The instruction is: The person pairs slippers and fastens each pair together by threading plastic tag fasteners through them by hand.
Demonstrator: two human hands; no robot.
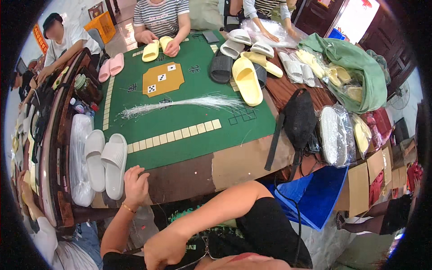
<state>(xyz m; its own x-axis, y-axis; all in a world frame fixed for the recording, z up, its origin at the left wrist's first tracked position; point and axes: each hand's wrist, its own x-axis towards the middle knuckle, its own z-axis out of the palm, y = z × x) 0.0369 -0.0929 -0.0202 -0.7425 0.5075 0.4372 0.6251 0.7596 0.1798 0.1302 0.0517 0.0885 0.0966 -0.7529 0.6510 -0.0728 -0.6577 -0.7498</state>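
2 white slippers [104, 162] at the table's [189, 175] near-left edge look light, soft; left hand [135, 184] curled beside them holds nothing, right hand [164, 247] grips unclear.

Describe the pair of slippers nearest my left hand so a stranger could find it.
Start at the green table mat and go to its near-left corner. Beside the left hand lies a white slipper pair, soles up. Unlike the neighbouring bagged white slippers, it is unwrapped.

Mid green mat [189, 112] open except plastic strand bundle [180, 104]. White slippers [105, 162] block near-left edge by left hand [135, 185]; slipper pile [245, 63] crowds far right; black bag [298, 118] blocks right edge.
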